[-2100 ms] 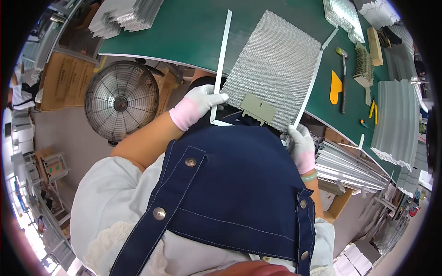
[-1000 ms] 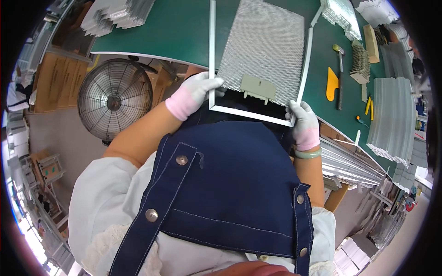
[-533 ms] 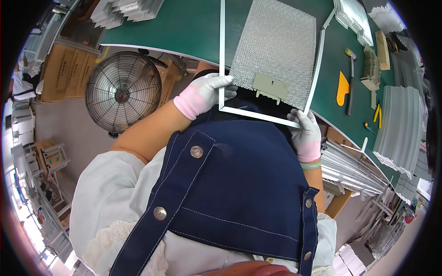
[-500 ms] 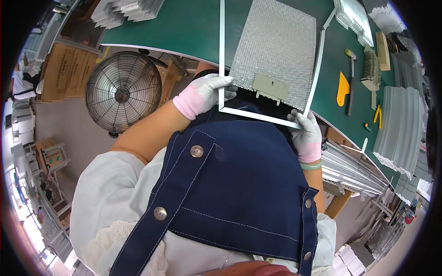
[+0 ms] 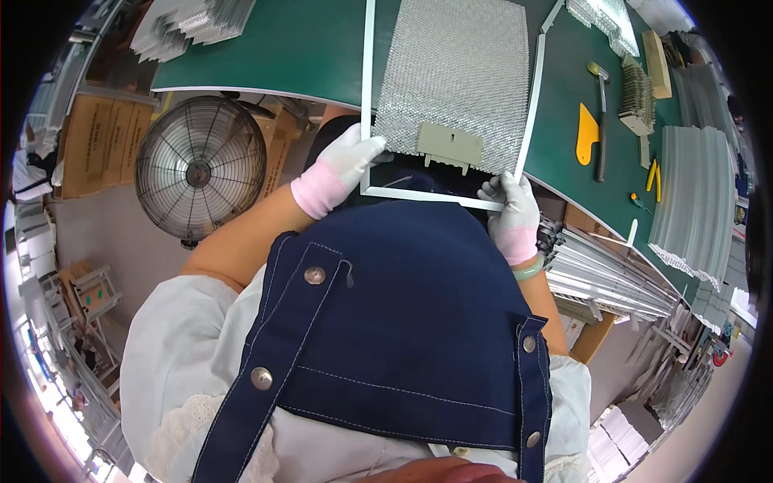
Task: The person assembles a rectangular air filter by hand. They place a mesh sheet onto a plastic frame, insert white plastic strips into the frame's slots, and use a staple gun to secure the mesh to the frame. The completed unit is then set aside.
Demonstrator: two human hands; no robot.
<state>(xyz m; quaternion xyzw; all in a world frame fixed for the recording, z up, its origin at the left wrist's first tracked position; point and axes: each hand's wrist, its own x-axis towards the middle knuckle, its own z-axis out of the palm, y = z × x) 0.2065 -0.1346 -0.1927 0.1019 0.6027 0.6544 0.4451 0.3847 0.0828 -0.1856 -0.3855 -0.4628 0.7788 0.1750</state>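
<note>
A thin white frame [image 5: 368, 72] lies around a silver expanded-mesh panel [image 5: 455, 72], its near edge overhanging the table toward my apron. My left hand [image 5: 346, 157], in a white glove with a pink cuff, is closed on the frame's left side bar just above the near corner. My right hand [image 5: 513, 209], gloved the same way, pinches the frame at its near right corner. A beige-grey plate with small prongs [image 5: 449, 147] rests on the mesh's near edge, between my hands. The far end of the frame is cut off by the picture's edge.
On the green table [image 5: 290, 48], a yellow scraper [image 5: 586, 133], a hammer [image 5: 601, 121] and yellow-handled pliers [image 5: 655, 177] lie to the right. Stacked pleated sheets [image 5: 692, 201] stand beyond them. A floor fan [image 5: 200, 173] stands at the left, near cardboard boxes [image 5: 105, 145].
The whole view has shifted, so the table, fan and frame appear farther left and slightly higher. Both hands keep their hold on the frame.
</note>
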